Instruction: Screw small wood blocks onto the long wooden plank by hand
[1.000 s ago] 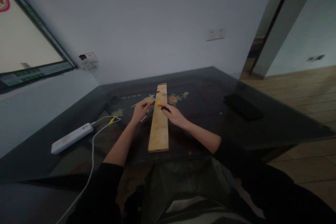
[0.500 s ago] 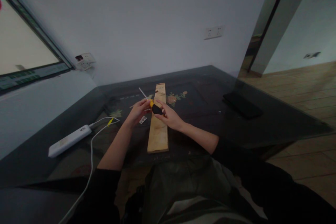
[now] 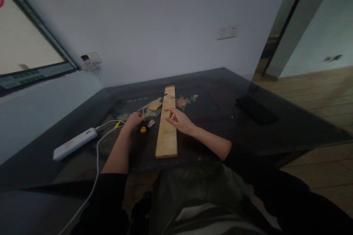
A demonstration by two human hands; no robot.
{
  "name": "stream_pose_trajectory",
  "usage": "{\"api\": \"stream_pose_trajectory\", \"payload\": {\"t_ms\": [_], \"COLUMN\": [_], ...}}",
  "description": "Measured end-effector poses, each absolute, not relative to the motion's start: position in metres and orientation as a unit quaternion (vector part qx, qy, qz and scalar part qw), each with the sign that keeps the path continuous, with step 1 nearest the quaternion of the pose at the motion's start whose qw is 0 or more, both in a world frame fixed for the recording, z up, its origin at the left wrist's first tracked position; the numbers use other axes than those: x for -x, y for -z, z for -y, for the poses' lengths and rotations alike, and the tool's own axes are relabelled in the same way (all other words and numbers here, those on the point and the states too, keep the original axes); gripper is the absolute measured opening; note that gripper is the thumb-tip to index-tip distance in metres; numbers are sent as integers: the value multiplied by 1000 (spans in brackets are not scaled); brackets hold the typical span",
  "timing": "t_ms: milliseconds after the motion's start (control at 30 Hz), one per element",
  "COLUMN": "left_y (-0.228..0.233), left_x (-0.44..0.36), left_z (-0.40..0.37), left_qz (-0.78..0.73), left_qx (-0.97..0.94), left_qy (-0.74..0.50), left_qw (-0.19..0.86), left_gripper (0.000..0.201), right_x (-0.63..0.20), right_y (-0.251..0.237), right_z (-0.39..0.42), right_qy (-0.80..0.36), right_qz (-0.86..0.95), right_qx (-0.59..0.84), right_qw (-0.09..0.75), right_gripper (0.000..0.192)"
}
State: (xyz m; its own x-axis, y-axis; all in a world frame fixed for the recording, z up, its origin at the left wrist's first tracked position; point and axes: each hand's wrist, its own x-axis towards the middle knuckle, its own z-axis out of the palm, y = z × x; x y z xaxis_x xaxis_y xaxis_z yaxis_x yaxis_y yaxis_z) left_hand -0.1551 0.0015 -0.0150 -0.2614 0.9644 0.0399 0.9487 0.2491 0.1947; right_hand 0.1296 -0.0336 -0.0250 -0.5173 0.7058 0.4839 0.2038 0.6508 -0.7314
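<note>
Head view shows us the screwdriver [image 3: 143, 128], its yellow and black handle lying on the dark counter [image 3: 220, 117] just left of the wooden plank [image 3: 167, 132]. Our left hand [image 3: 134, 120] rests on the counter touching the tool's near end; whether its grip closes on the tool we cannot tell. Our right hand [image 3: 178, 119] hovers over the plank with a loose, open grip, the forefinger pointing left and holding nothing. A small white tag [image 3: 151, 123] lies between tool and plank. Farther left a white power bank [image 3: 75, 143] sits with its white cable [image 3: 97, 161] running toward us. A black phone [image 3: 256, 110] lies well apart on the right.
</note>
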Motion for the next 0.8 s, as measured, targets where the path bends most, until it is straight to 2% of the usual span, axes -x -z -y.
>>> {"api": "stream_pose_trajectory", "payload": {"t_ms": [167, 433, 800], "left_y": [20, 24, 25], "left_x": [154, 144, 124], "left_z": [-3, -1, 2], "left_qz": [-798, -797, -778], "left_qx": [-595, -595, -604], "left_qy": [-89, -89, -88], "left_qw": [33, 51, 145], "left_gripper": [25, 47, 69], "right_x": [-130, -131, -132], "right_y": [25, 23, 21], "right_z": [34, 35, 37], "right_qy": [-303, -292, -292], "right_qz": [814, 822, 822], "right_qx": [291, 300, 306], "right_qw": [402, 387, 381], "right_gripper": [33, 29, 26]}}
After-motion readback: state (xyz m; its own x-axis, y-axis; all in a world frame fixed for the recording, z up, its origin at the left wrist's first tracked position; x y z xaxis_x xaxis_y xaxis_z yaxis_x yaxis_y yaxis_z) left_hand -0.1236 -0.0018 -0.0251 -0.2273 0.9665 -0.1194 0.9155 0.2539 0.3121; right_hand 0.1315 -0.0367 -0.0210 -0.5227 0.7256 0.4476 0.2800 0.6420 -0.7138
